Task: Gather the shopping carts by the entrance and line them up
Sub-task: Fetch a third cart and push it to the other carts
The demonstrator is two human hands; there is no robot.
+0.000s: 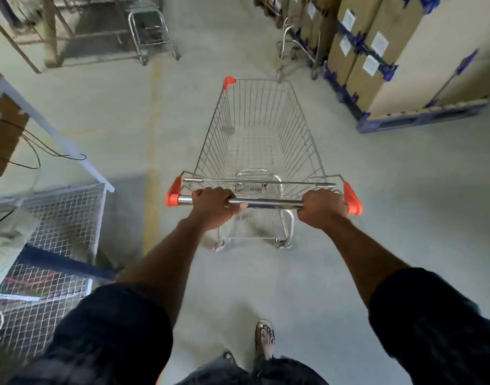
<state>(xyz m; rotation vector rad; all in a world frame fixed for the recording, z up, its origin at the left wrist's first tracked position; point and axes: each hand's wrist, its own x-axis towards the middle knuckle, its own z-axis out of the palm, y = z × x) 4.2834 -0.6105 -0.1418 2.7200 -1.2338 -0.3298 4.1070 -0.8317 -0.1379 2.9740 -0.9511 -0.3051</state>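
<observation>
I have both hands on the shopping cart (262, 134). My left hand (214, 207) is wrapped round the chrome handle bar (269, 203) near its left orange end cap, and my right hand (321, 209) is clenched on the same bar just beside the right cap. The cart stands mid-aisle on the concrete floor (405, 204), nose pointing away from me. Its left side runs near a yellow floor line (152, 151); past that line the corner of a wire mesh cage (69, 212) juts toward my lane. On the right, stacked cartons (377, 79) on a blue pallet sit well apart from the basket edge. Ahead of the nose, open floor reaches a blurred metal frame (293, 48) beside the cartons and a steel stand (152, 34) further left
</observation>
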